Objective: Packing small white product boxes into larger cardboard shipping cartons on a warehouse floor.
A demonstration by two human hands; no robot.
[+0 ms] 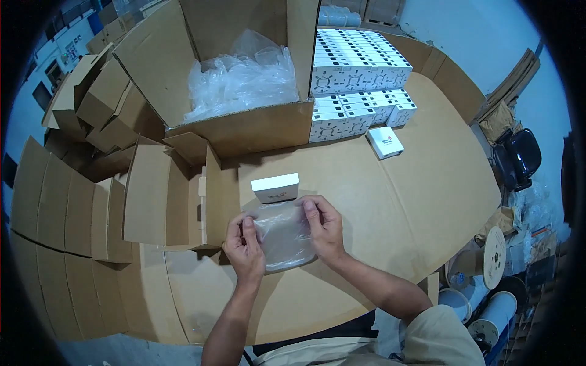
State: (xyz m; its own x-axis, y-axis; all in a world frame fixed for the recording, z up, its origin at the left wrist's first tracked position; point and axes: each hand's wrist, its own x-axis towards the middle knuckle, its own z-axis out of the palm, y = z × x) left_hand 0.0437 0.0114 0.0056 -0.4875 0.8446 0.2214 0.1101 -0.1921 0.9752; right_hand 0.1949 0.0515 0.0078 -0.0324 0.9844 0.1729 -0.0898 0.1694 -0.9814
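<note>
A clear plastic bag (284, 241) is stretched between my two hands above the cardboard-covered table. My left hand (245, 245) pinches its left upper edge between thumb and fingers. The right upper edge is pinched by my right hand (323, 227). Just beyond the bag stands a small white box (276, 187) on its side, with a little print on its near face. Whether the bag touches this box I cannot tell.
An open carton (244, 128) full of clear bags (241, 79) stands at the back. Stacked white boxes (360, 73) are right of it, with a single white box (385, 143) in front. Left are an open brown carton (166, 195) and flat-sided cartons (67, 207). Spools (493, 258) lie at far right.
</note>
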